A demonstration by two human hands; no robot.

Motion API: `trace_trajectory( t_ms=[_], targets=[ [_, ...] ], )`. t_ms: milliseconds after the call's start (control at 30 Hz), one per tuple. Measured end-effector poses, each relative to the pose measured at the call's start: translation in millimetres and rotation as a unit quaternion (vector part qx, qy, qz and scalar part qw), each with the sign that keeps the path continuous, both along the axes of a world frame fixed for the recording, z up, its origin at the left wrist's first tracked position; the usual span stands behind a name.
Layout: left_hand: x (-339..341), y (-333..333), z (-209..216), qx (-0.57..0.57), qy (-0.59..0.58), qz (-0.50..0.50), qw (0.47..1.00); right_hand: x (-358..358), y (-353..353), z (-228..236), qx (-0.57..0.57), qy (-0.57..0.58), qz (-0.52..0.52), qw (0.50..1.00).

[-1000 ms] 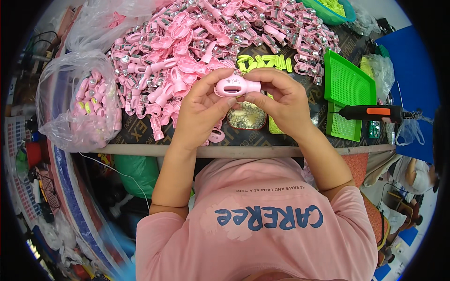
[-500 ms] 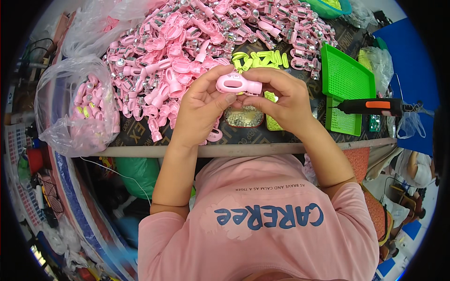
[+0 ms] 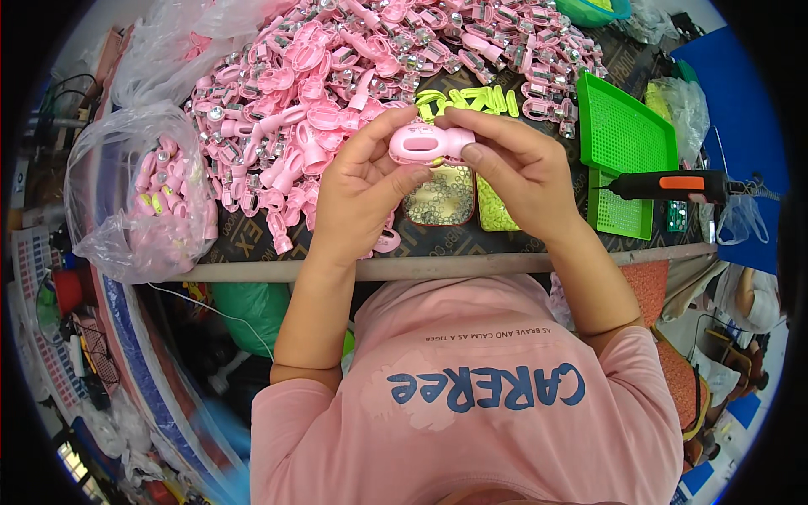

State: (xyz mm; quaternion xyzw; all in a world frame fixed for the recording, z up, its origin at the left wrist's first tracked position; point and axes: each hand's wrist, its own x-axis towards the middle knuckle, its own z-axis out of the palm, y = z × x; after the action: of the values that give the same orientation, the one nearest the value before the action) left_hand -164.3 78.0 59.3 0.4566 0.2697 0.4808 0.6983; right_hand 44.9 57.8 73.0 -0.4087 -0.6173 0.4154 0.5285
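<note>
A pink plastic casing point(image 3: 431, 151) with an oval slot is held level above the table's near edge. Fingers and thumb of my left hand point(image 3: 358, 185) grip its rounded end. My right hand point(image 3: 530, 172) pinches the narrower, collared end between thumb and fingers. Just below the casing sits a shallow tin point(image 3: 440, 202) of small shiny metal parts. Beside it, partly behind my right hand, is a container of small yellow-green pieces point(image 3: 497, 210). Longer yellow-green strips point(image 3: 480, 101) lie on the table beyond my hands.
A large heap of pink casings with metal parts point(image 3: 311, 101) covers the far and left table. At left stands a clear bag of pink pieces point(image 3: 168, 194). Green perforated trays point(image 3: 627, 126) and a black-and-orange electric screwdriver point(image 3: 673, 185) lie at right. A teal bowl point(image 3: 593, 13) is at the back.
My right hand has shifted on the casing, its thumb now up against the collared end. The hands have spread slightly, and more of the tin shows beneath them.
</note>
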Motion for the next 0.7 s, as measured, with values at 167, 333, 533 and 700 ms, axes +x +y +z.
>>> trace_trajectory(
  t_ms=[167, 333, 533, 700],
  targets=[
    [-0.5, 1.2, -1.2, 0.014, 0.0, -0.004, 1.0, -3.5, -2.3, 5.0, -0.089, 0.095, 0.004, 0.992],
    [-1.2, 1.0, 0.8, 0.015, -0.014, 0.007, 1.0, -2.2, -3.5, 6.1, -0.083, 0.051, 0.014, 0.995],
    [-4.1, 3.3, -2.8, 0.046, 0.032, 0.006, 0.998, 2.4, 0.7, 7.1, -0.054, 0.01, 0.003, 0.998],
    [-1.8, 1.4, 0.1, 0.035, 0.012, 0.01, 0.999, -1.6, 2.1, 2.1, -0.054, 0.046, 0.002, 0.997]
  ],
)
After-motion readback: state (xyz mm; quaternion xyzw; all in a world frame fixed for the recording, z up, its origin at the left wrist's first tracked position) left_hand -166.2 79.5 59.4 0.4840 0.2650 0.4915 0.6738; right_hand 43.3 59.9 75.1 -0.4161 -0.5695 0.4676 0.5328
